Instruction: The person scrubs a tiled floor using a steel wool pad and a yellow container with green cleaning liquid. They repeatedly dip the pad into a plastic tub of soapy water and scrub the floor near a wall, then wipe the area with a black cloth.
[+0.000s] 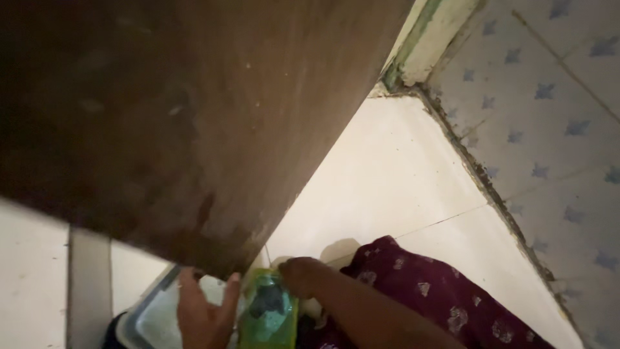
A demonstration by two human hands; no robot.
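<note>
A dark brown wooden door (181, 116) fills the upper left of the view, closest to the camera, its lower edge hanging over the hands. Below it, at the bottom edge, the left hand (203, 313) rests its fingers and thumb against the side of a green plastic bottle (268, 317), loosely curled round it, with the palm half open. The right hand (303, 274) comes in from the right and sits closed over the bottle's top (whether it grips a cap there cannot be told, as the fingers hide it). The bottle stands roughly upright between the two hands, a darker patch showing on its front. Just left of the left hand lies a pale tray or basin (152, 317) with a dark rim, only partly in view. Under the right forearm spreads maroon patterned cloth (433, 294). The floor (387, 174) is cream tile, meeting a wall (549, 116) of pale tiles with blue star shapes on the right.
</note>
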